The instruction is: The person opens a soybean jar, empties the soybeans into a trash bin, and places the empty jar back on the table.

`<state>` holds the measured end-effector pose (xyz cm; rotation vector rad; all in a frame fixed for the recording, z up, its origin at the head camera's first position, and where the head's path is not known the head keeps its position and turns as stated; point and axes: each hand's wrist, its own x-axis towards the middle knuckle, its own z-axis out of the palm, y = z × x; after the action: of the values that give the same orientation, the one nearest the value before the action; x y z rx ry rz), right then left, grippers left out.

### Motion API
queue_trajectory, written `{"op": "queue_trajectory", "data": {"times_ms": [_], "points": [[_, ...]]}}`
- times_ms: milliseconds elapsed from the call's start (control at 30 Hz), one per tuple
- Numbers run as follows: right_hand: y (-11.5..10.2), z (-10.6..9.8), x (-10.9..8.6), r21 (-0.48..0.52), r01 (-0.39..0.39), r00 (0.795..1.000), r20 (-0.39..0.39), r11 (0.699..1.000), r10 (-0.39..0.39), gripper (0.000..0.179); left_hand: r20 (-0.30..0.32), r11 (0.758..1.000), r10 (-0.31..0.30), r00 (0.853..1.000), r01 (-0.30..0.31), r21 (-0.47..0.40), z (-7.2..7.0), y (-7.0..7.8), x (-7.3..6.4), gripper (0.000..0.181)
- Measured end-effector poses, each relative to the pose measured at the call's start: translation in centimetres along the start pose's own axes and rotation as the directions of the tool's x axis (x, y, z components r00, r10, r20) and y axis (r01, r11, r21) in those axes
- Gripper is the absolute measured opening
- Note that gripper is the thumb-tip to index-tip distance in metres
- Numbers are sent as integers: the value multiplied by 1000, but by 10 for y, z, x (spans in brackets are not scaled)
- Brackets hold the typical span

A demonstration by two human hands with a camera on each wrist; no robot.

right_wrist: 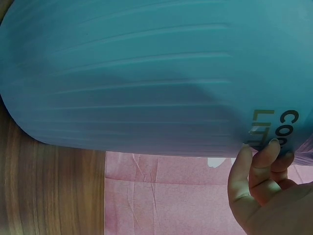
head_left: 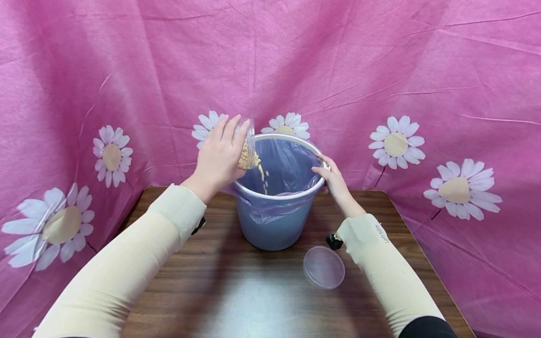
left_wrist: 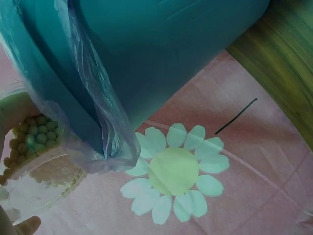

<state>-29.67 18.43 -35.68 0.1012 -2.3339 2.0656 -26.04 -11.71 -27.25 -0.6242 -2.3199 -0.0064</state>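
My left hand (head_left: 220,152) grips a clear plastic jar (head_left: 251,136) tipped over the left side of a blue trash can (head_left: 272,230). Small round yellow beans (head_left: 245,159) fill part of the jar, and a stream of them falls into the can. In the left wrist view, the jar's beans (left_wrist: 36,139) show behind its clear wall. My right hand (head_left: 336,182) holds the can's right rim. Its curled fingers (right_wrist: 266,159) touch the outer wall near printed letters in the right wrist view. A thin translucent bag (head_left: 274,209) lines the can and folds over its rim. The can's bottom is hidden.
A round clear lid (head_left: 324,267) lies on the brown wooden table (head_left: 203,291), in front of the can and to its right. Pink cloth (head_left: 338,61) with white daisies hangs behind the table and along both sides.
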Motion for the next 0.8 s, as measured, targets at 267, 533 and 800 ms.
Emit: {"op": "queue_trajectory", "data": {"times_ms": [267, 533, 800], "points": [[-1, 0, -1, -6, 0, 1000, -4, 1000, 0, 60, 20, 1000, 6, 1000, -6, 10, -2, -1, 0, 110], [-4, 1, -3, -5, 5, 1000, 2, 1000, -5, 60, 7, 999, 34, 999, -34, 29, -2, -3, -1, 109], [-2, 0, -1, -13, 10, 1000, 3, 1000, -10, 61, 33, 998, 50, 998, -52, 40, -2, -4, -1, 107]]}}
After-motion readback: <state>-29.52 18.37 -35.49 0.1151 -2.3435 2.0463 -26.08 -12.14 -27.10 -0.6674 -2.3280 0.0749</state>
